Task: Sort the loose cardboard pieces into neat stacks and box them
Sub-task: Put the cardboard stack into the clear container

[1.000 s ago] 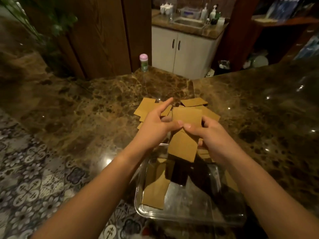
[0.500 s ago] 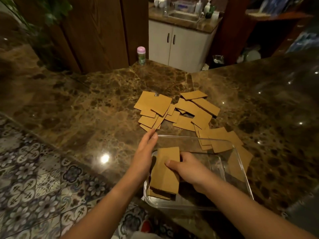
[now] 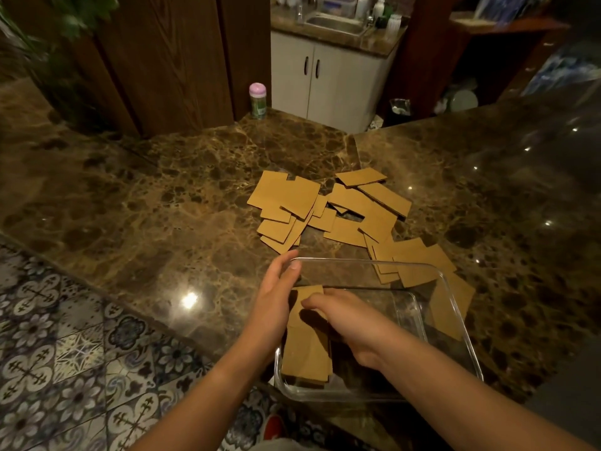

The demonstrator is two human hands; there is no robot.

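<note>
A clear rectangular box [image 3: 364,262] stands at the near edge of the brown marble counter. A stack of tan cardboard pieces [image 3: 305,353] lies along the box's left wall. My right hand [image 3: 348,320] is inside the box, its fingers lying on top of the stack's far end. My left hand [image 3: 276,288] rests straight-fingered against the box's far-left corner, thumb on the rim. Several loose cardboard pieces [image 3: 351,216] lie scattered beyond the box, and more [image 3: 419,262] lie by its far-right side.
A small pink-capped bottle [image 3: 258,100] stands at the counter's far edge. The counter's near edge runs diagonally on the left, above a patterned tile floor [image 3: 65,353]. Behind are wooden panels and a white cabinet [image 3: 328,76] with a sink.
Both hands came down from above the loose pile, and my right hand carried cardboard pieces into the box. The pieces now lie on the stack, and my left hand moved to the box's corner.
</note>
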